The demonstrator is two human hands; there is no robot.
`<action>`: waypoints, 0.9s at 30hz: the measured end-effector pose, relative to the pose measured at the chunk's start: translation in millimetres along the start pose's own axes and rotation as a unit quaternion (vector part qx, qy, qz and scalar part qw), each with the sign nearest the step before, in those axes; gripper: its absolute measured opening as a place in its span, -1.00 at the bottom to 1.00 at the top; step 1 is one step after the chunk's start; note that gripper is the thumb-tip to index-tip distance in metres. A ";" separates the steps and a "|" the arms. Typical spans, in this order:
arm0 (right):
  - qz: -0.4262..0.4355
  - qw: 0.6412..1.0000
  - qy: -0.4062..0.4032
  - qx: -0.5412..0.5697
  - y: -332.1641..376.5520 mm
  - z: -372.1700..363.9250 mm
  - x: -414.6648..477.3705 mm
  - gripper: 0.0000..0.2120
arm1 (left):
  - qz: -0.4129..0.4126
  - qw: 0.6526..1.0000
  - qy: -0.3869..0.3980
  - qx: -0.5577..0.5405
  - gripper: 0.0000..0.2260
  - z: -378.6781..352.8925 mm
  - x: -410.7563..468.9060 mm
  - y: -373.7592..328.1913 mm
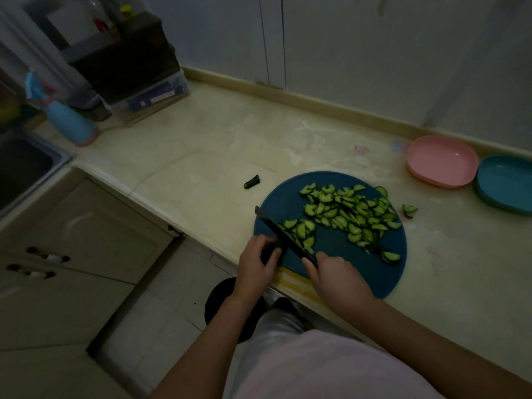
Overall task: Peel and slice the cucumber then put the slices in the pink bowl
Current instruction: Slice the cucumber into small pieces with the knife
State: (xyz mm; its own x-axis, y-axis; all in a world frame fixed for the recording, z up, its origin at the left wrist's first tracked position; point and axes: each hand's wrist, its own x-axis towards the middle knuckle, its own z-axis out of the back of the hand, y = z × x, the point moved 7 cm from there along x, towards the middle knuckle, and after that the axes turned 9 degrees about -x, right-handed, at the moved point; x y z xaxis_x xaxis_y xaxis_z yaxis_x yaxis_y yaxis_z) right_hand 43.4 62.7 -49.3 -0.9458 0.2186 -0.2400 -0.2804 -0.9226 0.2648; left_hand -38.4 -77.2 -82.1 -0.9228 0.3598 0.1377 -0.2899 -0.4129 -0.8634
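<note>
Cucumber slicing on the blue board at the worktop's front edge

We see the right grip (334, 272) closed round the handle of the knife (273, 224), whose blade lies aslant across the round cutting board (334, 243). The left grip (256, 263) curls round a small dark cucumber piece (270, 252) just beside the blade. Cucumber slices (354, 211) lie heaped across the board, some touching the blade. Two stray slices (409, 211) sit on the worktop (201, 156), just off the board's right rim. The pink bowl (442, 161) stands apart at the back right, just beside a blue bowl (506, 185). A cut end (252, 182) lies left of the board.
</note>
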 end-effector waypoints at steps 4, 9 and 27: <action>0.003 1.000 -0.002 0.007 1.7 0.1 -2.1 -0.70 | -0.002 1.000 -0.001 0.003 -0.91 0.2 0.5 -0.3; 0.005 1.000 0.006 0.004 1.6 -3.6 0.9 -0.69 | -0.003 1.000 -0.001 0.002 -0.92 0.0 0.6 0.2; -0.001 1.000 -0.003 0.004 -0.1 -7.4 3.6 -0.61 | 0.023 1.000 -0.008 -0.008 -0.93 -0.6 -3.7 0.5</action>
State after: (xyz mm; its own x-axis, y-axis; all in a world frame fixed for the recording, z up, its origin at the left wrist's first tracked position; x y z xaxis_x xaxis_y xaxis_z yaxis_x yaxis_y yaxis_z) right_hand 41.3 61.2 -57.1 -0.9464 0.2219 -0.2347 -0.2829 -0.9200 0.2711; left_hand -35.0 -78.2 -83.3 -0.9388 0.3280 0.1054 -0.2436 -0.4155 -0.8764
